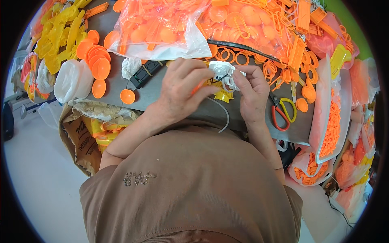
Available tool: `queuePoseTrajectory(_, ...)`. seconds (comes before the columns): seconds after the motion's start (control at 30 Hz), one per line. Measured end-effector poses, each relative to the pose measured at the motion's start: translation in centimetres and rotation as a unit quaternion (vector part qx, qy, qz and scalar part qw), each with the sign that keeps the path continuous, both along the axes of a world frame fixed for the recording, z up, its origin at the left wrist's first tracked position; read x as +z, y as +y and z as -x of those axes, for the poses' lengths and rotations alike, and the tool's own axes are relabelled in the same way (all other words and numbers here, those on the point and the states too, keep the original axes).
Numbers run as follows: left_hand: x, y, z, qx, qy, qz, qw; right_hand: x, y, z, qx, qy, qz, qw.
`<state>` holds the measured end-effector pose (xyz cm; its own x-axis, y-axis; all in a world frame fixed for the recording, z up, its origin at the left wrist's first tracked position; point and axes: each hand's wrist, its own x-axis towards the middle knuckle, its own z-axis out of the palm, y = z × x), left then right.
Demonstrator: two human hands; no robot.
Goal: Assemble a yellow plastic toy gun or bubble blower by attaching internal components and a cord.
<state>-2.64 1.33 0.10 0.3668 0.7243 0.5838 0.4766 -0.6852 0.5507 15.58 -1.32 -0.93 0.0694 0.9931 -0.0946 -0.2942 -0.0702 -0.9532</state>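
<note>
Over the near part of the grey table, a small white plastic mechanism [221, 69] with rounded housings and a dark wire sits between my hands. My right hand [252, 93] pinches its right side between thumb and fingers. My left hand [182, 91] is curled at its left side, with fingertips by the housing. Between those left fingers shows a bit of an orange plastic piece [197, 87], mostly hidden. Just below the mechanism lies a yellow plastic part [224, 96]. A thin pale tube [225, 113] curves down toward my brown shirt.
Orange-and-red-handled pliers and yellow-handled scissors [288, 110] lie to the right. Orange cups [98, 67] and a black box [146, 73] are left. Bags of orange parts [162, 24] line the back. A white tray [343, 109] holds small orange pieces. A paper sack [83, 139] stands below left.
</note>
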Motion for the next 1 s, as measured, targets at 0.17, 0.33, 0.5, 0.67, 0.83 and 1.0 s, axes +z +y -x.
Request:
queuePoseTrajectory(0.17,-1.4,0.2,-0.4,-0.009,-0.031,0.030,0.999,0.7,1.0,-0.5,0.067,-0.031,0.051,0.996)
queuePoseTrajectory(0.33,-1.4,0.3,-0.4,-0.018,-0.052,0.041,0.998,1.4,1.6,-0.4,0.132,-0.100,0.064,0.984)
queuePoseTrajectory(0.5,-1.0,0.2,-0.2,-0.007,-0.038,0.028,0.999,1.1,1.5,0.3,0.102,-0.053,0.069,0.991)
queuePoseTrajectory(0.67,-1.1,-0.4,-0.2,-0.026,0.030,-0.052,0.998,0.6,1.2,0.6,0.077,-0.035,0.063,0.994)
queuePoseTrajectory(0.83,-1.3,-0.9,-0.7,-0.048,0.066,-0.083,0.993,0.5,0.9,0.8,0.057,-0.011,0.062,0.996)
queuePoseTrajectory(1.0,-1.5,-0.3,-0.1,-0.062,0.083,-0.082,0.991,0.5,0.7,0.8,0.047,-0.017,0.054,0.997)
